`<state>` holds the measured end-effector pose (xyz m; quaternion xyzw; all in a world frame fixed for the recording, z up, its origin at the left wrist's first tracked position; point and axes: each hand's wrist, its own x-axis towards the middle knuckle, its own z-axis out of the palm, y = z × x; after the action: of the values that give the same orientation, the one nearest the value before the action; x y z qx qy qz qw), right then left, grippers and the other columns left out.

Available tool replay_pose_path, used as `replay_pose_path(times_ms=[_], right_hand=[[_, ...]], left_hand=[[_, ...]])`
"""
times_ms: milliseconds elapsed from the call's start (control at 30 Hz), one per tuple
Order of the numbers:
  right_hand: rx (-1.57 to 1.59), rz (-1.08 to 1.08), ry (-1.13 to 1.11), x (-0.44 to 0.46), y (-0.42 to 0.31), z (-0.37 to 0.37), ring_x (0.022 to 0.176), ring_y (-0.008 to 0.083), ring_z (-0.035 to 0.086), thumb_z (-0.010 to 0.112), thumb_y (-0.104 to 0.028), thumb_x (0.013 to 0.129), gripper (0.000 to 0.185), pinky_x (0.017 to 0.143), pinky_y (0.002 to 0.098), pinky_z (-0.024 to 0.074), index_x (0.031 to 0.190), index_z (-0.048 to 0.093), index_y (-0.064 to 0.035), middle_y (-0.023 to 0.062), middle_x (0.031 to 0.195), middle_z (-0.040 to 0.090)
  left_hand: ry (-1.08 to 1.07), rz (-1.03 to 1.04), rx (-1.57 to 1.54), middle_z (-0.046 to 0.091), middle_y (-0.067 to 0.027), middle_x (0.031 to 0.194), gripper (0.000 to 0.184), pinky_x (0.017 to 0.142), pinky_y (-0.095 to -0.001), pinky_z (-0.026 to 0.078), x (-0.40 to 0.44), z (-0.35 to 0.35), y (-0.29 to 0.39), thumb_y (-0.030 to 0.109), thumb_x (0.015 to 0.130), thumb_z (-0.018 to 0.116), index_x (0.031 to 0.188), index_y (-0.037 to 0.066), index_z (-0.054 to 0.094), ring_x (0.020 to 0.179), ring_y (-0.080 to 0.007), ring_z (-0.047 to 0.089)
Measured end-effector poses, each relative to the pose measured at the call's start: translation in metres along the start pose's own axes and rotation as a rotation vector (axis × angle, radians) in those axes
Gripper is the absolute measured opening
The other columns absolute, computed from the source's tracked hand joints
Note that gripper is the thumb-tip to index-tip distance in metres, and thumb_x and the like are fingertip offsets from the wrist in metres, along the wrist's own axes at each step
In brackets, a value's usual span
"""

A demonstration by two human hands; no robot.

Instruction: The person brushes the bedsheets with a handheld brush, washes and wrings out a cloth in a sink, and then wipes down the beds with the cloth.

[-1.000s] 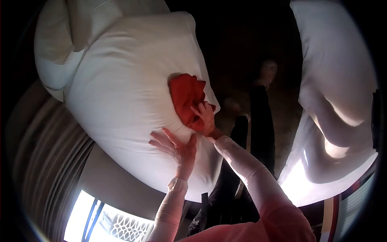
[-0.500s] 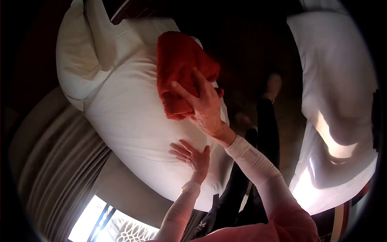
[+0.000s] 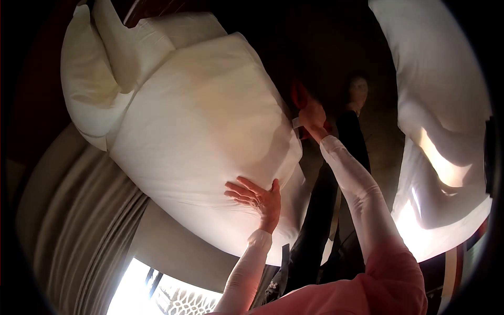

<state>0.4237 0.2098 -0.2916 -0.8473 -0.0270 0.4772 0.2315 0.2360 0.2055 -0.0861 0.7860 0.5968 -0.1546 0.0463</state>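
Note:
My left hand (image 3: pixel 258 198) lies on the white-covered seat (image 3: pixel 199 121) with its fingers spread and holds nothing. My right hand (image 3: pixel 313 114) is past the seat's right side, over the dark floor. A red cloth (image 3: pixel 299 94) is in its grip, mostly in shadow, with a bit showing on either side of the hand. The exact finger positions of that hand are hard to make out. Faint wrinkles run across the cover near my left hand.
White cushions (image 3: pixel 89 79) stand at the seat's far left end. A grey curtain (image 3: pixel 79 210) hangs at the left, near a bright window (image 3: pixel 157 291). Another white-covered piece (image 3: pixel 436 105) stands at the right. My foot (image 3: pixel 358 90) is on the dark floor between them.
My right hand has taken the red cloth off the seat and moved right, beyond its edge. My left hand stays spread on the cover. The view has shifted slightly.

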Motion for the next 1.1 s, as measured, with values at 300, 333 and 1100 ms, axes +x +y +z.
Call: replay_pose_path(times_ms=[300,333,1100], right_hand=[[0.079,-0.877,0.312,-0.211,-0.018,-0.013,0.085,0.0302,0.053,0.073,-0.012,0.064,0.069,0.077,0.0375,0.0478,0.129,0.058,-0.0307,0.0187,0.134,0.049],[0.061,-0.857,0.208,-0.201,-0.006,0.013,0.088,0.0308,0.053,0.072,-0.012,0.065,0.073,0.079,0.0386,0.0477,0.132,0.054,-0.0322,0.0180,0.133,0.049],[1.325,-0.140,-0.073,-0.246,-0.019,-0.338,0.096,0.0132,0.050,0.049,-0.049,0.096,0.056,0.083,0.0262,0.0424,0.130,0.047,-0.0038,0.0036,0.109,0.049]], left_hand=[[-0.542,0.412,-0.133,0.022,-0.0277,0.148,0.068,0.107,-0.0690,0.015,-0.120,0.013,-0.020,0.024,0.084,0.059,0.144,0.006,0.034,0.137,-0.0574,0.008],[-0.525,0.402,-0.148,0.029,-0.0251,0.145,0.069,0.111,-0.0634,0.013,-0.122,0.012,-0.021,0.033,0.083,0.060,0.141,0.003,0.036,0.140,-0.0498,0.010],[-1.105,0.450,-1.071,0.062,-0.0055,0.081,0.029,0.051,-0.0243,0.048,-0.016,-0.239,0.324,0.018,0.085,0.067,0.109,0.004,0.057,0.061,-0.0125,0.060]])
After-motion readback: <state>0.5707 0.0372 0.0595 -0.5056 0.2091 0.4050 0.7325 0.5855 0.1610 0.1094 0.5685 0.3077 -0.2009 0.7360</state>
